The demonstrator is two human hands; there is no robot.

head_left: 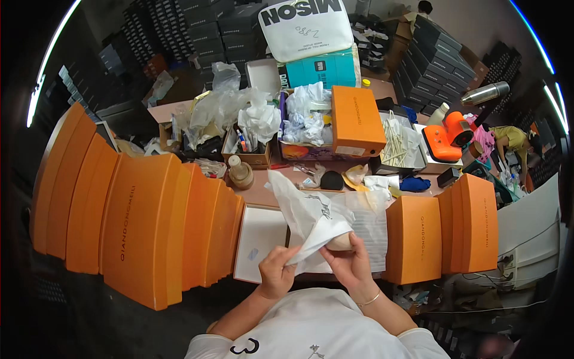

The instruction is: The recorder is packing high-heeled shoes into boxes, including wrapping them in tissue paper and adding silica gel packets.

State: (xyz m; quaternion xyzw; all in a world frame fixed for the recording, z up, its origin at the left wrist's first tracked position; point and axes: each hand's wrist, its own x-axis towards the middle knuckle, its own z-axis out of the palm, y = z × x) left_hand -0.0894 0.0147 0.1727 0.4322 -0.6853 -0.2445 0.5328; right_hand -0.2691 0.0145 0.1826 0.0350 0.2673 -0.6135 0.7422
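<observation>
A thin white sheet or bag with a dark printed figure (pixel 311 216) hangs in front of me; the frame does not show which of the two it is. The fingers of my left hand (pixel 278 272) pinch its lower left edge. My right hand (pixel 351 263) is closed round a beige, rounded thing (pixel 339 242), partly covered by the white material, so its kind is hidden. Below and left of the white material lies an open white box part (pixel 261 242). Translucent wrapping paper (pixel 375 224) spreads out to the right.
Stacked orange boxes stand on the left (pixel 140 227) and the right (pixel 414 239). Behind are a small-necked bottle (pixel 240 173), a carton of crumpled paper (pixel 306 116), an upright orange box (pixel 357 119), white sticks (pixel 393 140) and an orange device (pixel 443 143). Another person (pixel 513 140) bends at far right.
</observation>
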